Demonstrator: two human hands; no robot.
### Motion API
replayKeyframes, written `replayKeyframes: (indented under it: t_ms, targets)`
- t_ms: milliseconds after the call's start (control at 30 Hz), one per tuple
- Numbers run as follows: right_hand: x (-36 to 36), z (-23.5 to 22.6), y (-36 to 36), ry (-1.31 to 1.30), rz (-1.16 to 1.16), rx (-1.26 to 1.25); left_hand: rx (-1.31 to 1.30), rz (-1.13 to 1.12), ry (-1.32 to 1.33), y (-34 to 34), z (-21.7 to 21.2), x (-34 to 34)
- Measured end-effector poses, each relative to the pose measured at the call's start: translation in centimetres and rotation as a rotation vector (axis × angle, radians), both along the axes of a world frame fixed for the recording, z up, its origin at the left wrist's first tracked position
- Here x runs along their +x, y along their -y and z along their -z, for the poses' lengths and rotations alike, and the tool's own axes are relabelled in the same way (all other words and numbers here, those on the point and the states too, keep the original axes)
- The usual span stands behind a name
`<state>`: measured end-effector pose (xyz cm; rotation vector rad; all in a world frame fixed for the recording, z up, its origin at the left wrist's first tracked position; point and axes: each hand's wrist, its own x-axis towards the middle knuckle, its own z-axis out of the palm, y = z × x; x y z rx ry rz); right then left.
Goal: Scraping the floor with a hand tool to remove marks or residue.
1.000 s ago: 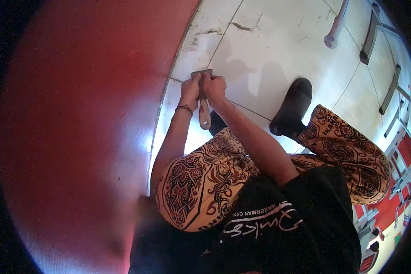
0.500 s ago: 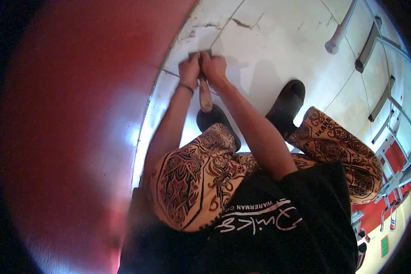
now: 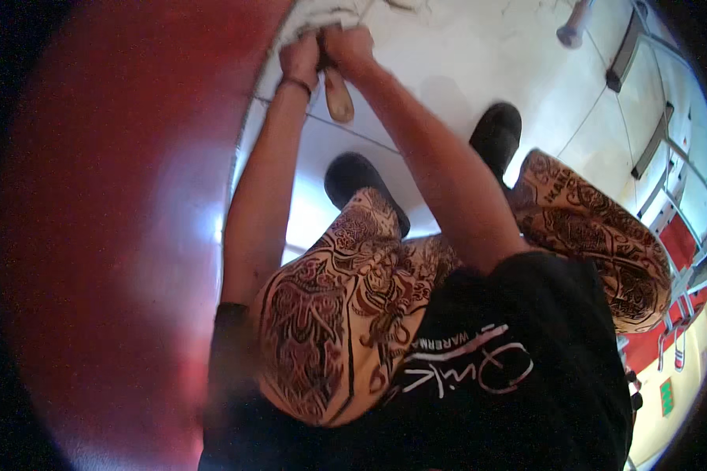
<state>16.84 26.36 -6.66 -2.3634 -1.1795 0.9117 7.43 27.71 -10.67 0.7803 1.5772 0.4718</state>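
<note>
Both arms reach forward, low over the pale tiled floor beside the red wall. My left hand, with a dark band at its wrist, is closed round the front part of a wooden-handled hand tool. Pressed close beside it, my right hand is closed on the same part. The tool's rounded handle sticks back toward me from under the hands. Its front end is hidden by my fingers, so its exact kind cannot be made out. Pale, rough, cracked floor surface shows just ahead of the hands.
The glossy red wall rises close along my left side. My dark shoes stand on the tiles behind the hands. At the right are metal furniture legs with dark feet, and another rounded leg end stands at the top right.
Both hands have moved forward along the wall with the tool, and my arms are stretched further. The view has also shifted a little. Both hands keep their grip.
</note>
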Motion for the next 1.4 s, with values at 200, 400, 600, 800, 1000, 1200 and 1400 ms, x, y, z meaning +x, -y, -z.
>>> replayKeyframes:
  t_ms: [200, 400, 600, 800, 1000, 1200, 1400]
  targets:
    - [-0.7, 0.9, 6.3, -0.139, 0.114, -0.112, -0.166, 0.414, -0.283, 3.3, 0.0, -0.4]
    - [-0.9, 0.3, 5.8, -0.247, 0.332, -0.089, -0.016, 0.152, -0.079, 4.5, -1.4, -0.1]
    - [2.1, 2.4, 2.4, -0.296, 0.349, -0.005, -0.035, 0.378, -0.105, -0.3, 2.4, 2.1]
    - [0.5, 1.1, 13.8, -0.462, 0.584, -0.124, -0.09, 0.343, -0.158, 11.4, 1.0, 0.8]
    - [5.2, 4.1, 6.5, -0.406, 0.537, 0.042, -0.147, 0.173, 0.033, 3.3, 2.5, 5.8]
    - [6.7, 3.6, 5.9, -0.301, 0.51, -0.049, -0.151, 0.2, 0.168, 2.3, 1.8, 7.5]
    - [2.4, 2.4, 15.2, -0.513, 0.691, -0.021, -0.08, 0.357, 0.067, 11.6, -0.1, 3.4]
